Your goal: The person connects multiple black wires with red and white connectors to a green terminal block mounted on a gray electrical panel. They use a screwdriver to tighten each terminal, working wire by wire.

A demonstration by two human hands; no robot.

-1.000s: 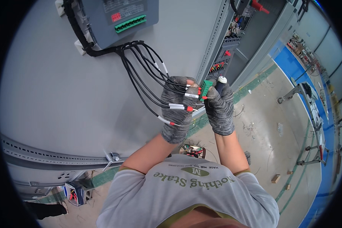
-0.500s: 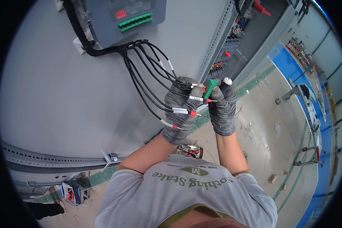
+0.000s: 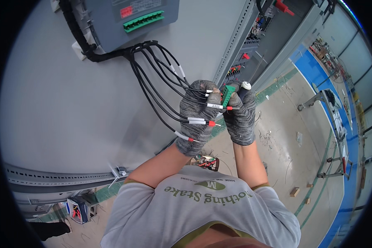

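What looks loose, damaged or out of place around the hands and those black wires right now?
Nothing damaged. Several black wires with red-tipped ends hang unconnected across the left hand; the right hand holds a white-capped tool beside the small green connector. Wire offcuts litter the floor.

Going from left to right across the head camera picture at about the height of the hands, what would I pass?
Grey cabinet panel → bundle of black wires → left hand in a grey knit glove → small green connector block → right hand in a grey knit glove → concrete floor → blue floor strip.
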